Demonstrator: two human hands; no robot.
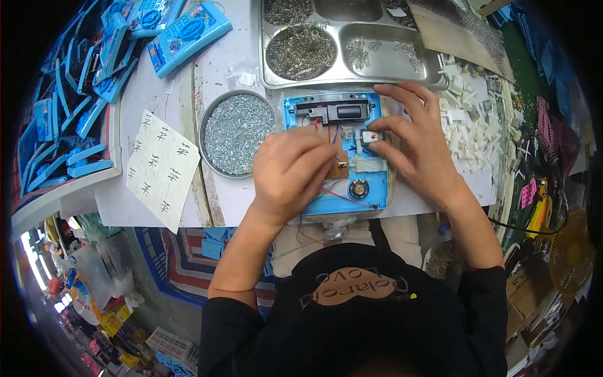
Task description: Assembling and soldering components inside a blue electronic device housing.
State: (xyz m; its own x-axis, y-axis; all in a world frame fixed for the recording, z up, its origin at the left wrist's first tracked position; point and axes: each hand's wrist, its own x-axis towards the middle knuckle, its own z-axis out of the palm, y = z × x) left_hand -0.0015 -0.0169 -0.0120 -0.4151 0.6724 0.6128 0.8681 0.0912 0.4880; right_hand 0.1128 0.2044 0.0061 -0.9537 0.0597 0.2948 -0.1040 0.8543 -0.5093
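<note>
A blue plastic toy housing [339,203] lies open on the table, inside facing up. It holds a black long part [349,112], a brown circuit board [339,168], thin coloured wires and a small round speaker [358,188]. My left hand [290,171] is over the housing's left side, fingers pinched together above the board; what they hold, if anything, is hidden. At the housing's right edge, my right hand [422,139] has a thumb and a finger on either side of a small white plastic part [369,137]. Its other fingers reach toward the upper corner.
A round tray of screws [239,135] stands left of the housing. Behind is a steel compartment tray [339,83] with springs. White plastic pieces [468,119] are heaped at right. Blue housings [188,38] pile up at far left, near a marked paper sheet [160,166].
</note>
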